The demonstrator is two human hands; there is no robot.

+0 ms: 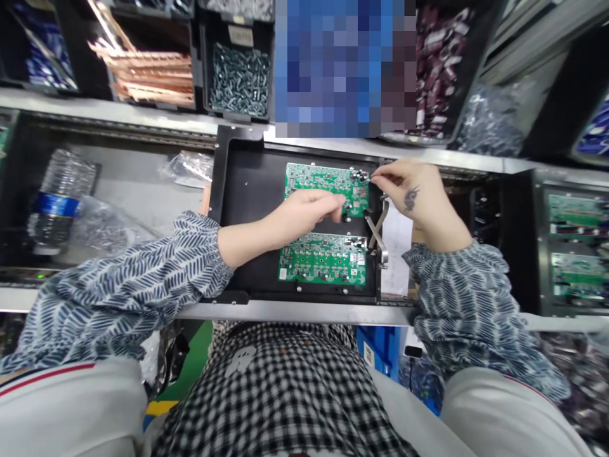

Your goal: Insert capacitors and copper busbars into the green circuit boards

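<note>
Two green circuit boards lie in a black tray point(252, 254) in front of me, the upper board point(304, 172) farther away and the lower board point(321, 261) closer. My left hand point(311, 211) reaches across the upper board, thumb and fingers closed together over its right half; whatever they hold is hidden. At that board's top right corner, beside some small black parts point(359, 176), my right hand point(404, 187) is in a pinch. Anything between those fingertips is too small to name. Just below the right hand, a bent metal strap point(377, 238) crosses the tray's right side.
Bins along the back hold copper-coloured strips point(152, 76), small dark screws point(240, 79) and maroon parts point(438, 63). A water bottle point(59, 203) and plastic bags point(107, 222) lie left. Another tray with boards point(578, 216) stands right. White paper point(397, 247) lies beside my tray.
</note>
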